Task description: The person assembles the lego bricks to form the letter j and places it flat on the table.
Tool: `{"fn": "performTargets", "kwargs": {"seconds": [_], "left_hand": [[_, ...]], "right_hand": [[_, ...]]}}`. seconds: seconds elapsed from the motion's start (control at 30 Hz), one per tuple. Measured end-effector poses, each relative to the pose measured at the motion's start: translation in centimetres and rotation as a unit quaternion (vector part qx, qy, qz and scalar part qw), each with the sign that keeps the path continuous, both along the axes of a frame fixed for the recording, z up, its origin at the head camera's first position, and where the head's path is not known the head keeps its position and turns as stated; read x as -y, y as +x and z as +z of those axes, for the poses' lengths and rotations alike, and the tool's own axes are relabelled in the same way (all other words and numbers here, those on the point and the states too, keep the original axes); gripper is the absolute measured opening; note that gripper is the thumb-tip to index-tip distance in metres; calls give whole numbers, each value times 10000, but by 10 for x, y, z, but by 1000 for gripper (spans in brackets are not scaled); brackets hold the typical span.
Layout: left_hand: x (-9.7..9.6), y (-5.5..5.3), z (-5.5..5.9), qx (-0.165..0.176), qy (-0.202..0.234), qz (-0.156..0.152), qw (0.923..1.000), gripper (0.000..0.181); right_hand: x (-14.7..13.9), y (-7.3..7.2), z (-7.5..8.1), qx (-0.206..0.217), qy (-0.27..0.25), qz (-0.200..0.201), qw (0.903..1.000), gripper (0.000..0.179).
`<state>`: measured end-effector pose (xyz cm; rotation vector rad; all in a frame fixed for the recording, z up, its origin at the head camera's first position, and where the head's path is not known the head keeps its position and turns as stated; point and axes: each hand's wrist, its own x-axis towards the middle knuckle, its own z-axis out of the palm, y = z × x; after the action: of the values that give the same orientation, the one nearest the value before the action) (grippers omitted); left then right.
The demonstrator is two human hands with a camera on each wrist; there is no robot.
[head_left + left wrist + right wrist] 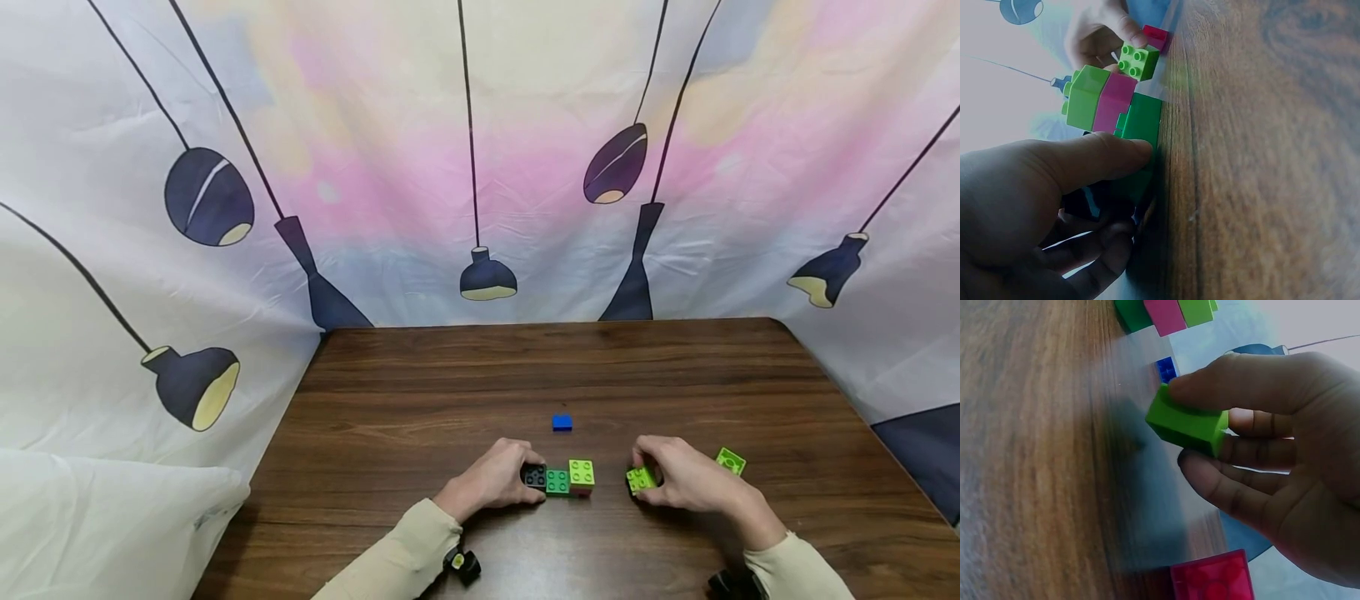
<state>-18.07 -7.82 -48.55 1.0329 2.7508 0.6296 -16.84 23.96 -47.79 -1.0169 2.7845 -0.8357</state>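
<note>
My left hand grips the left end of a row of joined toy building bricks, around a black brick. A green brick shows in the middle, and at the right end a lime brick sits on a pink brick. The thumb lies against the green side in the left wrist view. My right hand pinches a loose lime brick between thumb and fingers, low over the table and a short gap right of the row.
A small blue brick lies farther back on the wooden table. Behind my right hand is another lime brick. A pinkish-red brick shows near that hand in its wrist view. A printed cloth hangs behind the table.
</note>
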Motion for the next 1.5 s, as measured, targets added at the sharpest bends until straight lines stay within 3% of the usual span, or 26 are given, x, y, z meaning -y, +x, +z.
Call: {"fn": "performTargets", "kwargs": {"seconds": [0.2, 0.43, 0.63, 1.1, 1.5], "left_hand": [[0, 1, 1, 10, 16, 17, 10000, 38], [1, 1, 0, -16, 104, -43, 9999, 36], [1, 2, 0, -73, 125, -102, 9998, 36], [0, 0, 0, 49, 48, 0, 10000, 36], [0, 1, 0, 27, -22, 23, 10000, 36]], "right_hand": [[0, -1, -1, 120, 20, 66, 9999, 34], [-3, -3, 0, -459, 609, 173, 9969, 37], [-3, -3, -4, -366, 679, 322, 9965, 33], [-1, -9, -3, -212, 970, 227, 9948, 32], [-2, -8, -1, -219, 884, 263, 9955, 32]]}}
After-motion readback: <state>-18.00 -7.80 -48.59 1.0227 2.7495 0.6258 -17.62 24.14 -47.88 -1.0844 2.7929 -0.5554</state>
